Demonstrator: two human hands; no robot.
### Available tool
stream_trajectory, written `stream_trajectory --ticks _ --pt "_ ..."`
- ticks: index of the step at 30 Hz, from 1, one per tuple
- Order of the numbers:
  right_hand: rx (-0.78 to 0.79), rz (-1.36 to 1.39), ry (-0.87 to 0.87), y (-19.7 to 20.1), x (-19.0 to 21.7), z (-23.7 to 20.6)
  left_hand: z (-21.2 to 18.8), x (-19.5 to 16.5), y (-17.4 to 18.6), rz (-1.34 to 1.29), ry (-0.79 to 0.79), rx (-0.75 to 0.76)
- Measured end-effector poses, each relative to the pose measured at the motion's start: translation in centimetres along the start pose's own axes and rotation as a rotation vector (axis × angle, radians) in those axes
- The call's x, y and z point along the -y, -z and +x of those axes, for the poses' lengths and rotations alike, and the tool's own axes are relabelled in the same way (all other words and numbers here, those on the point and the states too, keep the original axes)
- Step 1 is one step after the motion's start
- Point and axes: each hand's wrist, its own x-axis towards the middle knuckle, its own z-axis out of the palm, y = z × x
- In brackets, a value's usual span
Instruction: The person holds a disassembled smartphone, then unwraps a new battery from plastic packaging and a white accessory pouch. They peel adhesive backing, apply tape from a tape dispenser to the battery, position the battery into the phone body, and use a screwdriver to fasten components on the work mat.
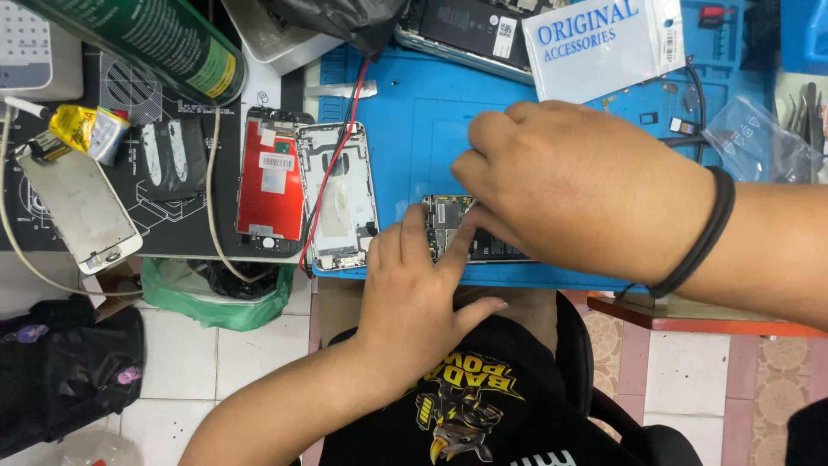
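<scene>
Two bare hands were recorded over an opened phone (448,226) lying at the near edge of a blue work mat (414,129), roughly mid-scene. The left hand (414,293) was laid on the phone's left end, fingers together and pressed flat on its exposed circuit board. The right hand (578,185) was curled over the phone's right part; whether its fingertips pinched anything could not be told, as they were hidden beneath the knuckles. A black band (703,237) was worn on the right wrist.

Handling, as judged: the phone was light, stiff and thin, its bared board fragile; hold was best taken along the outer frame edges, clear of the components.

Packages and labels noted:
- white rectangular packet (604,43) with blue lettering, far right of centre on the mat;
- clear plastic bag (755,138), far right;
- red-backed screen panel (272,177) bearing a small white barcode sticker, left of the mat, beside a silver rear housing (341,198);
- green spray can (147,39) with yellow label band, far left;
- crumpled yellow tube (82,129), left;
- white screen assembly (82,211), near left.
</scene>
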Motion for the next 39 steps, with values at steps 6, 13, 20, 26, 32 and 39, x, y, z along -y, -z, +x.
stream_trajectory --ticks 6,13,20,26,32,39 --pt "-0.123 0.066 0.01 -0.4 0.2 -0.1 -0.1 0.0 -0.1 0.005 -0.005 -0.006" --pt "0.011 0.002 -0.008 -0.4 0.3 -0.1 -0.1 -0.1 0.0 -0.005 -0.001 0.007" --pt "0.117 -0.036 -0.08 -0.7 0.3 -0.3 -0.1 0.0 0.0 0.003 -0.003 0.003" --pt "0.059 0.031 -0.079 -1.0 0.6 -0.3 -0.1 -0.2 -0.1 0.005 0.016 0.02" --pt "0.039 0.029 -0.076 -1.0 0.8 0.0 -0.1 -0.3 -0.1 0.013 0.018 0.03" --pt "-0.098 0.089 -0.037 -1.6 0.9 0.0 0.0 -0.6 0.0 0.022 0.035 0.058"
